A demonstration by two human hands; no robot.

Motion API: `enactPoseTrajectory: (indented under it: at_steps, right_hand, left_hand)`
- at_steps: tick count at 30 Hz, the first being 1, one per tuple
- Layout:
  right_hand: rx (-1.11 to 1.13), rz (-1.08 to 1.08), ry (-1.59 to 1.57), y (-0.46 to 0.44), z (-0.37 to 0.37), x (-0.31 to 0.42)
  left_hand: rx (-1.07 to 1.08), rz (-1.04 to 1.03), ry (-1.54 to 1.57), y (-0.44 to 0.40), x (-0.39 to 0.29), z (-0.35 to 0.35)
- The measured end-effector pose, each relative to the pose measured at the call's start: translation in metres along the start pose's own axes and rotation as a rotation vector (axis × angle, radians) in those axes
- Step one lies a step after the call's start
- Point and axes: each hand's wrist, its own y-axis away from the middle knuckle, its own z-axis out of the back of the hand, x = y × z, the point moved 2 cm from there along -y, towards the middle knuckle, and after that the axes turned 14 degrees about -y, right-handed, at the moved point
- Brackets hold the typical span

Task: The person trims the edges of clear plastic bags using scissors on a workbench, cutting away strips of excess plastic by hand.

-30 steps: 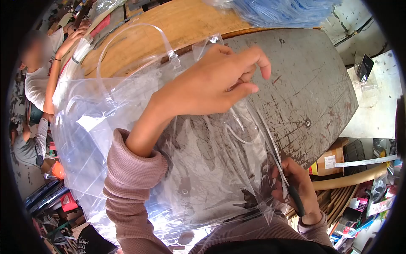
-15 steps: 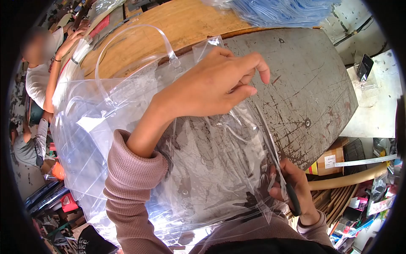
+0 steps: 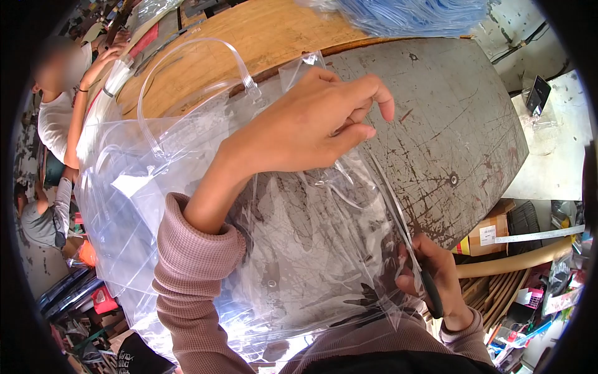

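A clear plastic bag point(image 3: 299, 243) lies spread over the grey, scratched table in front of me. One clear strap handle point(image 3: 144, 100) loops up at its upper left. My left hand point(image 3: 305, 121) reaches across the plastic with its fingers curled in on gathered film; the bent index finger and the thumb stand apart. At the lower right my right hand point(image 3: 441, 271) grips scissors point(image 3: 430, 293) with a dark handle. Their long, narrow metal blades point up and away along the bag's right edge. Part of that hand's fingers is behind the blades and film.
A wooden board point(image 3: 261, 28) and a pile of bluish plastic point(image 3: 411, 15) lie at the far side. A phone point(image 3: 537, 96) stands on a white surface at right. Below it are a cardboard box point(image 3: 489, 234) and a tan tube point(image 3: 511, 262). Co-workers point(image 3: 59, 124) are at left.
Both hands and the scissors stay in nearly the same place. The view has shifted very slightly, and the film near the blades has barely moved.
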Motion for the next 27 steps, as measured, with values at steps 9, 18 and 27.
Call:
enactPoseTrajectory:
  at_steps: [9, 18, 27]
  right_hand:
    - [0.008, 0.044, 0.041, -0.0036, 0.0064, 0.0003]
    - [-0.016, 0.026, 0.11, -0.0048, 0.0021, 0.0037]
    - [-0.035, 0.027, 0.109, -0.0009, 0.002, 0.0044]
  left_hand:
    - [-0.016, -0.01, -0.048, 0.0019, -0.0023, -0.001]
    - [0.032, 0.045, -0.018, 0.0004, -0.0042, 0.004]
    - [-0.003, 0.011, -0.019, 0.0, -0.0018, 0.0014]
